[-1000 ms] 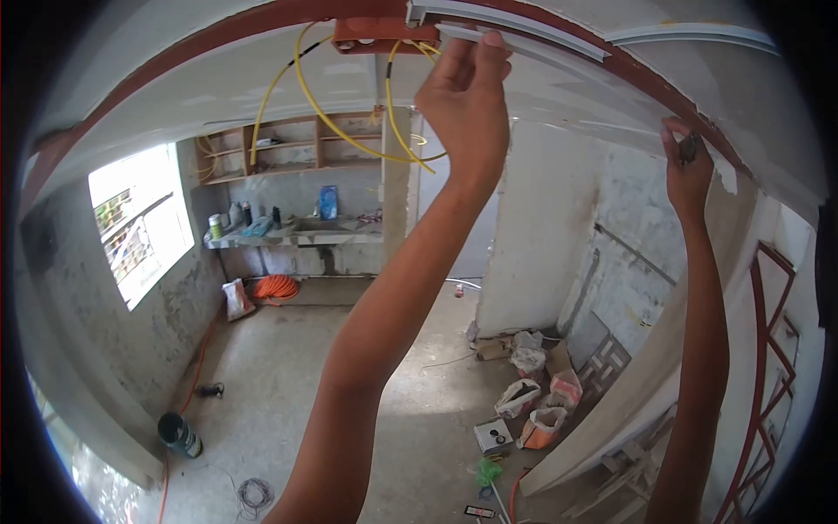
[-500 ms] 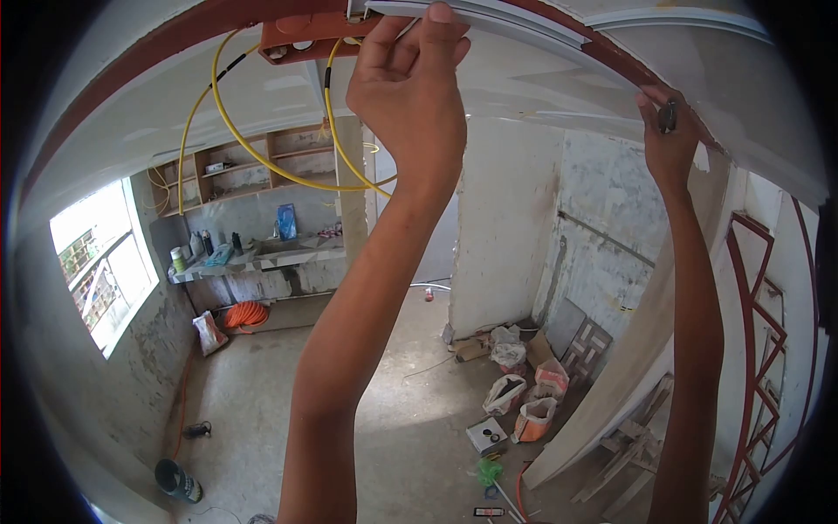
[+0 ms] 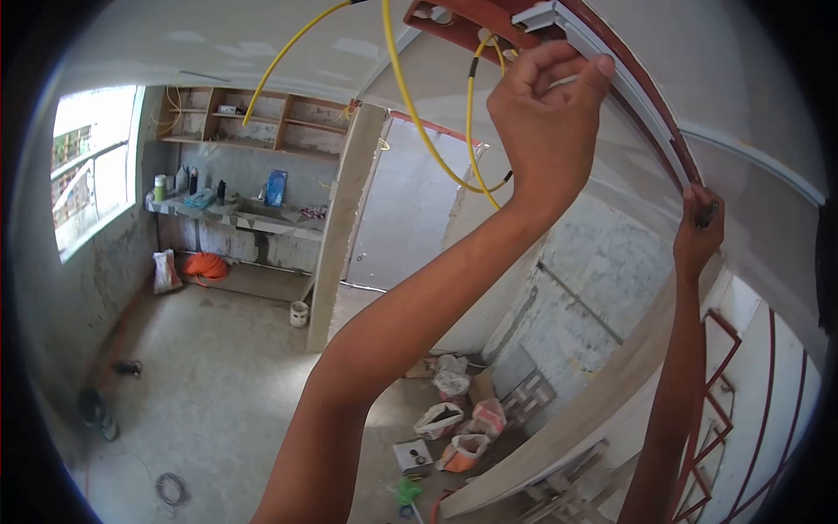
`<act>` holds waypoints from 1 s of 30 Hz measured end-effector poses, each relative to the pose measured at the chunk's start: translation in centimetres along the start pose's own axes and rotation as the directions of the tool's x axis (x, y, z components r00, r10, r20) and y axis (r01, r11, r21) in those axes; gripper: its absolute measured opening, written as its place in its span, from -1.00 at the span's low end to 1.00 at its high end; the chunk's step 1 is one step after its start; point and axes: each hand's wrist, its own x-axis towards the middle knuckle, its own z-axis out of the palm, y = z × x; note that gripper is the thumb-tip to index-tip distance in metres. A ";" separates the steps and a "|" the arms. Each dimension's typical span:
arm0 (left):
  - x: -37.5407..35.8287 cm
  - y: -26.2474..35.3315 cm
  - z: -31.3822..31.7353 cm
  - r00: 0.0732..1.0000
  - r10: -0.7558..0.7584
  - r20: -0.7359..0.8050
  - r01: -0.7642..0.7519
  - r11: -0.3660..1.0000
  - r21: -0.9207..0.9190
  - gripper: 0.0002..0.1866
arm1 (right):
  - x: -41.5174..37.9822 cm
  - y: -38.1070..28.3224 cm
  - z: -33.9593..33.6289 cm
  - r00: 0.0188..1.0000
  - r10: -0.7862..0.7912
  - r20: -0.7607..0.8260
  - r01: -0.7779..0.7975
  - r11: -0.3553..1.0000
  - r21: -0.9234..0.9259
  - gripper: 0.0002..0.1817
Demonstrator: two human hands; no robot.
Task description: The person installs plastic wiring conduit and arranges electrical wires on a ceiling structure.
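Observation:
Overhead runs a long white metal channel [image 3: 621, 83] along a red-brown steel beam [image 3: 653, 83]. My left hand [image 3: 550, 127] is raised to the channel's near end, fingers curled beneath it and thumb against its edge. Farther along, my right hand [image 3: 698, 231] is closed round a small dark metal tool [image 3: 707, 214], its fingertips up at the channel's other end. The tool's kind is mostly hidden by the hand. Yellow cable [image 3: 410, 113] loops down beside my left hand from a red-brown steel box section [image 3: 471, 17] with round holes.
Below, several open sacks [image 3: 463, 452] and a white box [image 3: 412, 454] stand on the concrete floor. A counter [image 3: 292, 225] with bottles and shelves [image 3: 253, 131] line the far wall. Red metal railing [image 3: 720, 384] rises at right. A dark bucket [image 3: 96, 410] stands lower left.
The view has turned left and tilted, so the channel and both hands appear farther right. The channel's near end now shows above my left hand. Both hands stay up at the channel.

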 end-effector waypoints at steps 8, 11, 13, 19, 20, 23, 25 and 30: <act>0.0 0.6 0.1 0.998 0.024 -0.055 -0.026 0.999 -0.037 -0.54 | 0.2 -1.6 -0.1 0.998 0.042 0.050 -0.043 0.999 0.025 -0.75; 0.0 0.8 0.0 0.998 0.022 -0.064 -0.026 0.998 -0.064 -0.56 | 0.3 -2.0 -0.2 0.998 0.028 0.065 -0.029 0.999 0.014 -0.75; -0.1 0.9 0.0 0.997 0.026 -0.071 -0.030 0.998 -0.057 -0.58 | 0.3 -1.8 -0.1 0.997 0.039 0.062 -0.041 0.998 0.037 -0.75; 0.0 1.3 -0.2 0.995 0.001 -0.103 -0.010 0.996 -0.084 -0.59 | 0.7 -2.3 -0.1 0.996 0.017 0.084 -0.017 1.000 -0.008 -0.76; 0.0 1.4 -0.2 0.994 -0.001 -0.106 -0.009 0.995 -0.098 -0.58 | 0.7 -2.3 -0.1 0.996 0.027 0.085 -0.027 1.000 -0.009 -0.76; 0.0 1.5 -0.1 0.994 -0.013 -0.108 -0.001 0.991 -0.136 -0.58 | 0.7 -2.3 -0.2 0.995 0.039 0.094 -0.037 0.999 -0.031 -0.76; -0.1 1.5 -0.2 0.994 -0.023 -0.105 0.008 0.989 -0.145 -0.59 | 0.7 -2.3 -0.2 0.995 0.028 0.099 -0.027 1.000 -0.010 -0.77; -0.1 1.5 -0.3 0.994 -0.052 -0.095 0.033 0.981 -0.191 -0.62 | 0.9 -2.0 -0.3 0.995 -0.018 0.103 0.024 0.998 -0.053 -0.72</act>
